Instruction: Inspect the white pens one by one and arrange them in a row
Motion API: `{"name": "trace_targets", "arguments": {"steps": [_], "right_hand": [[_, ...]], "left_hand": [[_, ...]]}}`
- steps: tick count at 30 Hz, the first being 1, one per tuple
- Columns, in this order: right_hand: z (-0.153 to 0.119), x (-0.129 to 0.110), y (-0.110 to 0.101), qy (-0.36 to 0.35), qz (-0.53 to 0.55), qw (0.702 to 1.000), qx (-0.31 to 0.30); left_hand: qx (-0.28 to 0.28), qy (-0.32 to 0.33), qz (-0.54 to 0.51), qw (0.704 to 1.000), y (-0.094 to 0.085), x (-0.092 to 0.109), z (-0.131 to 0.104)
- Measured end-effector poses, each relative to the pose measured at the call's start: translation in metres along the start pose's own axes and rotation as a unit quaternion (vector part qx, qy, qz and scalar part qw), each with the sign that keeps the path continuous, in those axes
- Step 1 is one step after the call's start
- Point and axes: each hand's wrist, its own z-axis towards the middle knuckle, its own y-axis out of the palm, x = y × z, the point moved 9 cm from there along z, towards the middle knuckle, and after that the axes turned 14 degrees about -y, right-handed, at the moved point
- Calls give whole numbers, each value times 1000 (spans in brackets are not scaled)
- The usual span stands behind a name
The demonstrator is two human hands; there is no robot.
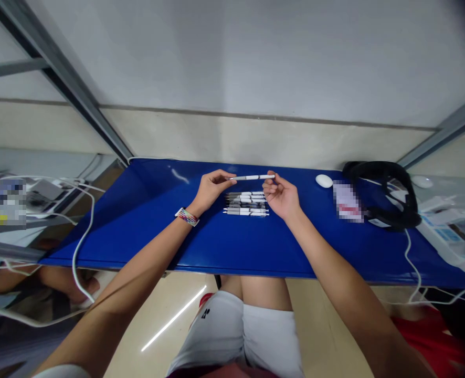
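A white pen with dark bands (252,178) is held level above the blue table (138,231), between my two hands. My left hand (213,188) pinches its grey end with thumb and fingertips. At the other end, the fingers of my right hand (282,194) close on the pen. Just below it, several similar white and grey pens (246,203) lie side by side in a stack of rows on the table, their tips towards the left.
To the right are a white oval mouse (324,181), a blurred card (348,201) and a black headband-like strap (411,202) with a white cable. Another cable (83,236) hangs over the left edge. Parts of other people show at both sides.
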Motion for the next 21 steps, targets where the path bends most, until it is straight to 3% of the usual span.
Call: {"name": "trace_targets", "arguments": {"steps": [21], "right_hand": [[-1,2,2,-1,25,1000,-10]], "left_hand": [[9,-9,7,1000,-1,0,0]]}}
